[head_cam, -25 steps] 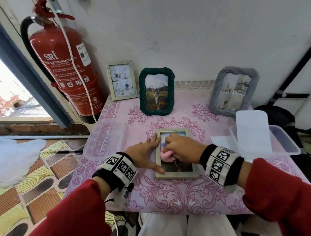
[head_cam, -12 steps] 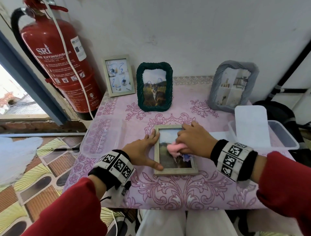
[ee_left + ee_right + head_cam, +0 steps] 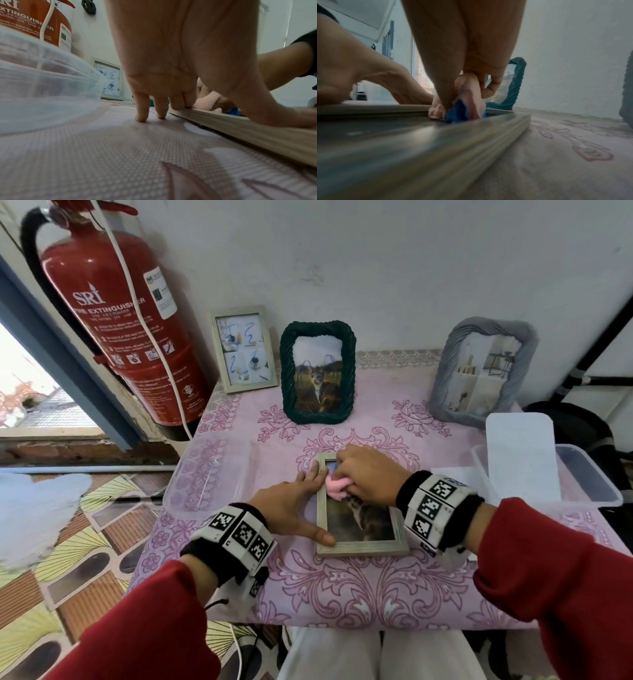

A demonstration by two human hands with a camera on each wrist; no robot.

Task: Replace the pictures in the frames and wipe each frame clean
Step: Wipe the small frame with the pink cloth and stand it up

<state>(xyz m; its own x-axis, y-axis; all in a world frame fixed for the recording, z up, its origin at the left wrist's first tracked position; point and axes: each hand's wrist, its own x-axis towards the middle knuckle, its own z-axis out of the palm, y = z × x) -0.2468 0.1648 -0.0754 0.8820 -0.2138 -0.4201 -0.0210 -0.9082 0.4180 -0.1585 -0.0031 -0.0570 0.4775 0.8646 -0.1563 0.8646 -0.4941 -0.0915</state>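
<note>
Wooden frame (image 3: pixel 361 546): flat on the pink tablecloth (image 3: pixel 342 594).
Left hand (image 3: pixel 291 510): fingers straight — pressing the frame's left rail.
Right hand (image 3: pixel 368 474): curled round pink cloth (image 3: pixel 337 487) — on the glass, far end.

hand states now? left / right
Left hand: open, straight fingers pressing the wooden frame flat on the table.
Right hand: grip closed on the pink cloth, on the glass.

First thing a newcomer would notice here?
Probably the big red fire extinguisher at far left against the wall. Then the hands at the centre of the pink tablecloth: the right hand rubs a pink cloth on a flat-lying picture frame while the left hand steadies its left edge.
</note>
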